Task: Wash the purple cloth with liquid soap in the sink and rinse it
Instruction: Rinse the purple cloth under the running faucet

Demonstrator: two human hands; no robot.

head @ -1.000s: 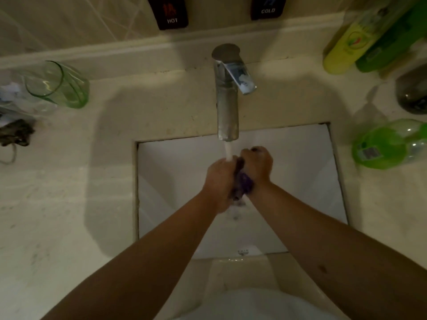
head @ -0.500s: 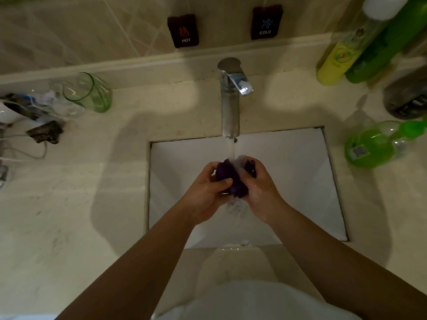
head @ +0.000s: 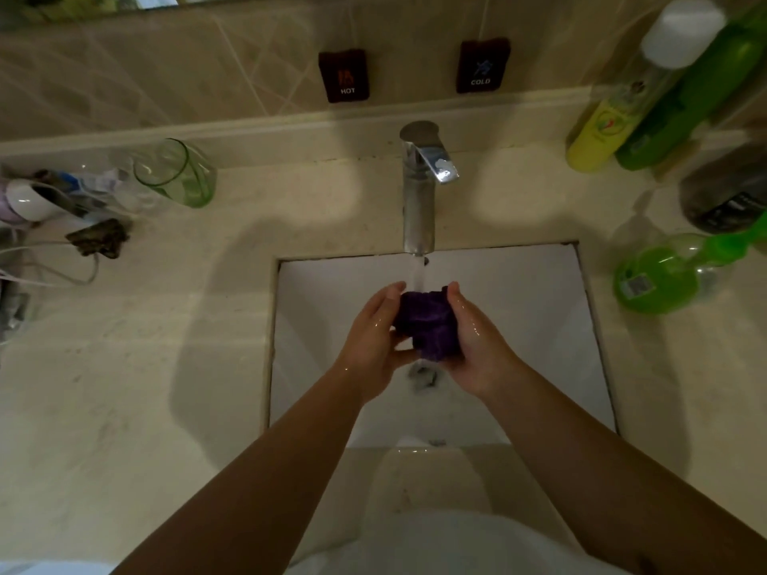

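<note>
- The left hand (head: 373, 338) and right hand (head: 473, 338) cup the purple cloth (head: 427, 321) between them, each grip curled round a side of the bunched wad, fingertips up beside the falling water.
- The cloth hangs above the sink (head: 315, 292), directly under the stream from the tap (head: 419, 193), with the drain just below it.
- No suds show on the cloth or the wet hands, so I judge this to be rinsing, late in the task; squeezing the cloth out and shutting off the water look to be what is left.
- On the surface (head: 124, 367) stand a green glass (head: 178, 176) to the left and a green soap bottle (head: 660, 276) to the right.
- Half a second earlier the hands were pressed tighter round the cloth; now they have parted and more purple shows.
</note>
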